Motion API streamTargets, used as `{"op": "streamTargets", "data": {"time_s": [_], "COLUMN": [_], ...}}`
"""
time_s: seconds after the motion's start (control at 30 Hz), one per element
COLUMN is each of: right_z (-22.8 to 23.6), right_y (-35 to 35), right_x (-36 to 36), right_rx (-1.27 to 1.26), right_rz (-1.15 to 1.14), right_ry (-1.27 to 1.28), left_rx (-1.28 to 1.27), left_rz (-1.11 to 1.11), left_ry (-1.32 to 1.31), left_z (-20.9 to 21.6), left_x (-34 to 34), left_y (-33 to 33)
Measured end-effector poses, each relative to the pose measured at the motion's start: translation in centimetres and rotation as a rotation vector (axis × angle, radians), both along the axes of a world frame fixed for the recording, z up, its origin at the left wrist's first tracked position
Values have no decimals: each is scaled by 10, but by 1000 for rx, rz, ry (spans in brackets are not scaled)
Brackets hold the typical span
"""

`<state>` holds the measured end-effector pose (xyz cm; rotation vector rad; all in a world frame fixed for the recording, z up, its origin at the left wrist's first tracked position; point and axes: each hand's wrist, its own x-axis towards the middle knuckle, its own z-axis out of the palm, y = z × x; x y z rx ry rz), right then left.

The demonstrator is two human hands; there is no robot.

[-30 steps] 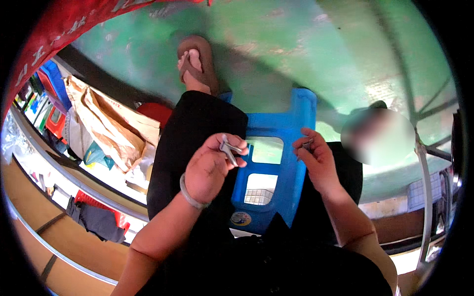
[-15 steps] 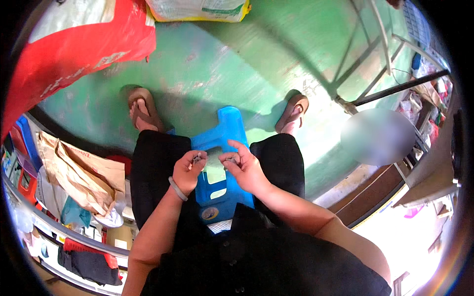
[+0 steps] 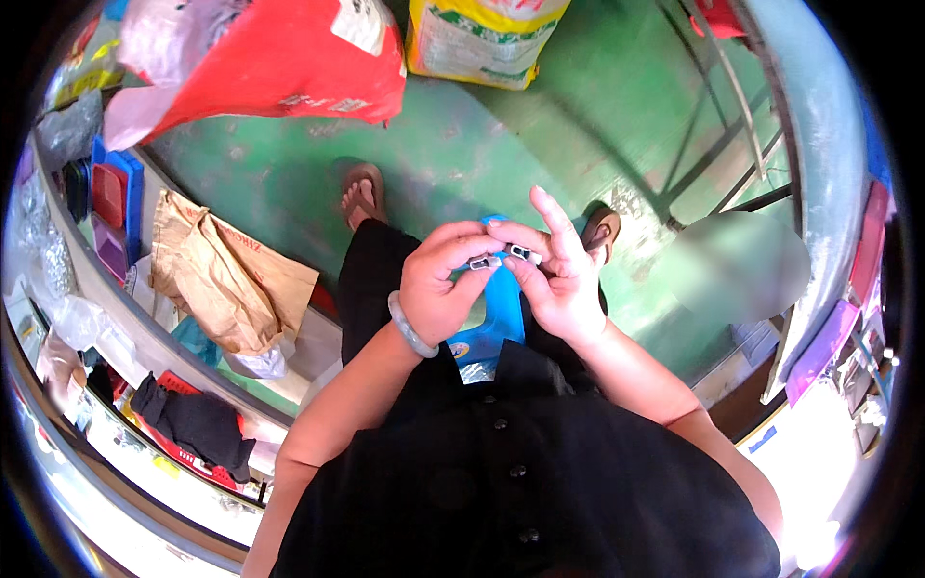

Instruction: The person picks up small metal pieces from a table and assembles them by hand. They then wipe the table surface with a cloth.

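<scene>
In front of my chest, both hands pinch small pale pieces with dark openings; their exact kind is too small to tell. My left hand [image 3: 440,279], with a pale bangle [image 3: 412,328] at its wrist, grips one small piece [image 3: 481,262] between thumb and forefinger. Close beside it, my right hand [image 3: 562,289] pinches another small piece [image 3: 521,253] with thumb and bent fingers, while one finger points up. The two pieces lie nearly side by side. Below the hands, between my legs, a blue plastic stool [image 3: 503,308] is partly covered.
A red sack [image 3: 318,67] and a yellow-and-white sack [image 3: 482,43] stand ahead on the green floor [image 3: 453,135]. To the left, a brown paper bag [image 3: 226,275] lies on a shelf, above a red basket [image 3: 183,385] with black cloth. A metal frame [image 3: 737,87] rises at right.
Both hands have come up closer and nearer each other, bringing the small pieces almost together. The view has shifted, showing more of the sacks and the left shelf.
</scene>
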<state>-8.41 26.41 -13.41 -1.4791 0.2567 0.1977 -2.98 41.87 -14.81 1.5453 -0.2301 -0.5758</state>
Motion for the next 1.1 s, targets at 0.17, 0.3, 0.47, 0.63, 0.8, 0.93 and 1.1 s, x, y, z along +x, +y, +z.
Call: {"op": "streamTargets", "data": {"time_s": [0.17,0.3,0.47,0.63,0.8,0.93,1.1], "right_z": [57,100,143,186,223,242,271], "right_y": [-7,-9,-13,-26,-39,-46,-54], "right_x": [9,12,10,4,0,-3,-4], "right_rx": [127,80,72,-102,-265,-284,-406], "right_rz": [-66,-40,-27,0,52,49,77], "right_ry": [-41,-138,-203,-323,-538,-660,-876], "left_rx": [-18,-57,-19,-170,-181,-182,-148], "left_rz": [9,1,-29,82,-15,-17,-36], "left_ry": [-65,-134,-197,-214,-345,-455,-719], "left_z": [61,99,145,183,222,251,276], "left_x": [2,1,1,-6,-9,-10,-8], "left_y": [-7,-8,-11,-27,-34,-42,-49]}}
